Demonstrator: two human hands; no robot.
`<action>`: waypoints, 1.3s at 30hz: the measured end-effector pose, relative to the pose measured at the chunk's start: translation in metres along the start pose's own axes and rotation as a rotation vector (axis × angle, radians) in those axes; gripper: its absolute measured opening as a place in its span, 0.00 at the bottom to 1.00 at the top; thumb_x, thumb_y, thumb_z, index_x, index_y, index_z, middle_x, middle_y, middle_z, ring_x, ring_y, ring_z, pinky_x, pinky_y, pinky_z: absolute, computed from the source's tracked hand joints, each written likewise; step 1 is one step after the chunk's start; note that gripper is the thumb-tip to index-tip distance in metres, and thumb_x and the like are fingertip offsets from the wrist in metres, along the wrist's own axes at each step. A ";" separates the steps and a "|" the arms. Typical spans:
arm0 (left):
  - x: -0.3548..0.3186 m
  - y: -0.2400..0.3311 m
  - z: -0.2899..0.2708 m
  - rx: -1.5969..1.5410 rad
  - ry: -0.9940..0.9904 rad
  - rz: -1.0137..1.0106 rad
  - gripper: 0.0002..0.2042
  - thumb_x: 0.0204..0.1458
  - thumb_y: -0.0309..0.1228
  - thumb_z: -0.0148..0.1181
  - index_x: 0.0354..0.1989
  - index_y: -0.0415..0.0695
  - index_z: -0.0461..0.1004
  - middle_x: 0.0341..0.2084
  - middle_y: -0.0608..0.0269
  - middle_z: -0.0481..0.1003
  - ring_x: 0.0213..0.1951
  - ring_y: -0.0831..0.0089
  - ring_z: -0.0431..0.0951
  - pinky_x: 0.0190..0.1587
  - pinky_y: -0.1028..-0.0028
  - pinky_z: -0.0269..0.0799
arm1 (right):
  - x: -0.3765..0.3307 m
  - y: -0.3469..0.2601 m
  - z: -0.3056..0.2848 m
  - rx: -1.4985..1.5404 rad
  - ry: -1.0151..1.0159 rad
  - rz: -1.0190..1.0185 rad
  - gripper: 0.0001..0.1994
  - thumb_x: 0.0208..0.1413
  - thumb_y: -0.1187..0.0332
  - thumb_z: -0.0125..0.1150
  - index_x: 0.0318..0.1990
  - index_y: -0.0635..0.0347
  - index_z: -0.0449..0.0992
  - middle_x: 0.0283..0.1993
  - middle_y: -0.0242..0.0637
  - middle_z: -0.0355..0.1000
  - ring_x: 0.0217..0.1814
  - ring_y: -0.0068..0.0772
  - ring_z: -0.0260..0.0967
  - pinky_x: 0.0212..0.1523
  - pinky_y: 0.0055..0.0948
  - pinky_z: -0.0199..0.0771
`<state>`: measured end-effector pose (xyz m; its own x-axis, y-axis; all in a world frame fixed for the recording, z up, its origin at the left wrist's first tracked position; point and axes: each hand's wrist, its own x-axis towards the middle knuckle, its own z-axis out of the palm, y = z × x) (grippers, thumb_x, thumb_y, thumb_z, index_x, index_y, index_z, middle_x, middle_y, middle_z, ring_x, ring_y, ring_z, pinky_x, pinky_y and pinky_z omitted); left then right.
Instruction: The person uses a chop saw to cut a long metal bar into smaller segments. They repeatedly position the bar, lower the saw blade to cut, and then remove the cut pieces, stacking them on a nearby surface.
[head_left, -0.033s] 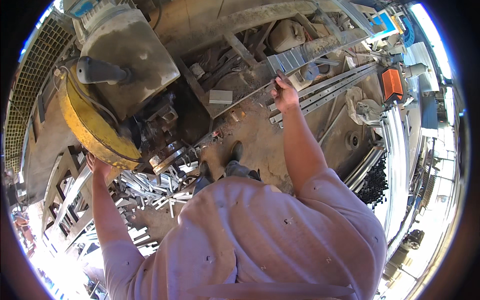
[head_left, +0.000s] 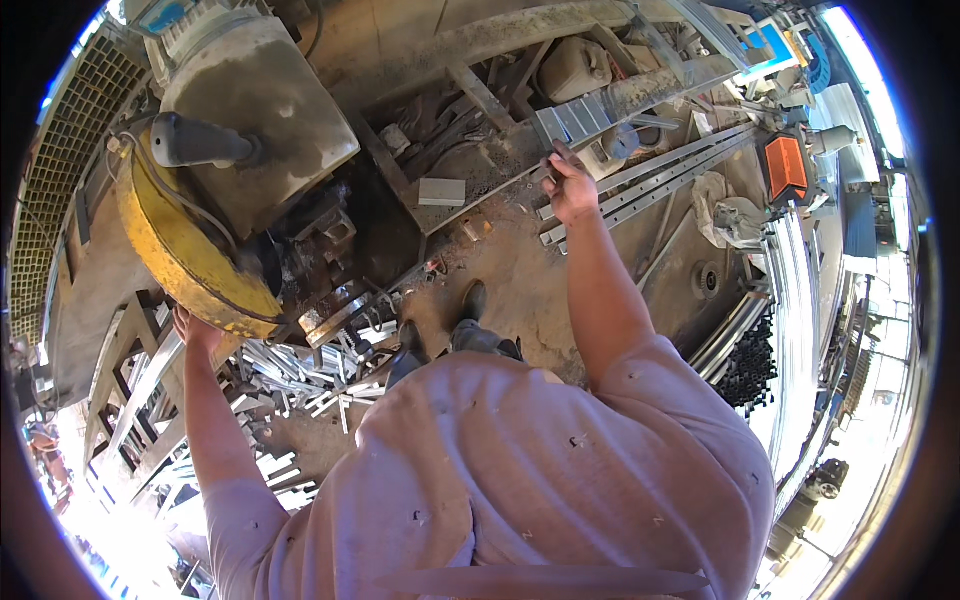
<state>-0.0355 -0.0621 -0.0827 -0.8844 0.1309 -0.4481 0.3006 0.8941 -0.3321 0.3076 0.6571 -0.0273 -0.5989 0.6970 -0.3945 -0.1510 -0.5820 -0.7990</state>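
Observation:
My left hand (head_left: 200,332) is at the lower edge of the yellow curved guard (head_left: 190,265) of a cut-off saw. The guard and the shadow there partly cover its fingers, so their grip is unclear. Behind the guard sits the saw's grey housing (head_left: 262,115) with a dark grey cylindrical handle (head_left: 205,142). My right hand (head_left: 572,190) is raised at the far side of the bench, fingers bent together. What they hold, if anything, is too small to make out. Just beyond the fingertips lie several short square metal tubes (head_left: 578,118) side by side.
Many cut metal pieces (head_left: 290,375) lie heaped on the floor at the lower left. A small metal block (head_left: 442,192) rests on the bench. Long perforated bars (head_left: 660,185) stretch to the right of my hand, near an orange-and-black box (head_left: 785,168). Long bright profiles (head_left: 795,320) are stacked further right.

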 end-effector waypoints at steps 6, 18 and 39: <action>-0.020 0.024 -0.033 -0.067 -0.009 -0.085 0.46 0.51 0.57 0.62 0.77 0.59 0.48 0.78 0.53 0.33 0.77 0.50 0.28 0.76 0.56 0.24 | -0.072 0.029 0.075 -1.265 -0.115 -0.282 0.28 0.50 0.58 0.76 0.59 0.55 0.76 0.58 0.42 0.73 0.55 0.38 0.74 0.55 0.39 0.76; 0.011 -0.019 0.042 -0.167 0.287 -0.089 0.62 0.36 0.47 0.79 0.77 0.57 0.38 0.77 0.55 0.40 0.77 0.50 0.36 0.77 0.54 0.32 | -0.081 0.055 0.105 -0.033 -0.387 0.522 0.17 0.64 0.59 0.63 0.51 0.61 0.74 0.39 0.34 0.72 0.35 0.27 0.68 0.27 0.25 0.64; -0.042 0.032 -0.046 -0.262 0.191 -0.164 0.60 0.35 0.39 0.77 0.77 0.57 0.39 0.77 0.55 0.42 0.77 0.52 0.37 0.77 0.56 0.32 | -0.136 0.023 0.109 0.536 -0.727 0.726 0.31 0.64 0.47 0.47 0.57 0.70 0.71 0.45 0.48 0.74 0.37 0.36 0.67 0.29 0.30 0.63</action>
<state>-0.0049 -0.0198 -0.0362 -0.9713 0.0321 -0.2355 0.0693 0.9860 -0.1514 0.2994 0.5031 0.0576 -0.9657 -0.1782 -0.1888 0.2041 -0.9706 -0.1278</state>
